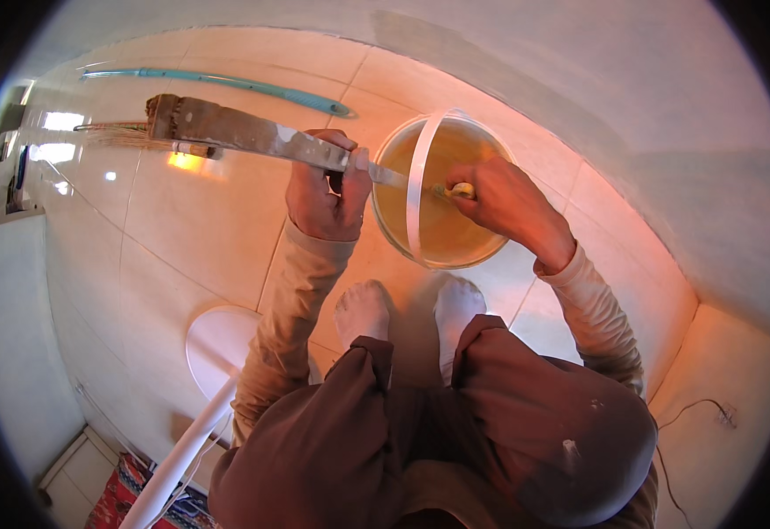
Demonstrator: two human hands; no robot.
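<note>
My left hand [325, 189] is closed around a long, flat, paint-stained stick [252, 132]. Its broad brown end points left, and its pale narrow end reaches over a round bucket [383, 220]. Inside the bucket is a yellowish-brown content [442, 234], and a white handle [416, 189] arches up across the opening. Over the bucket's right side, my right hand [513, 203] grips a small yellow-handled tool [462, 190]. Whatever head that tool has is mostly hidden, so I cannot tell its kind.
Beyond the stick, a teal long-handled pole [226, 82] lies on the tiled floor [200, 203]. Thin rods and a small brush-like piece [195, 150] lie nearby. A white stand with a round base [217, 339] is beside my left arm. A wall [579, 79] rises behind the bucket; a cable [667, 458] runs at right.
</note>
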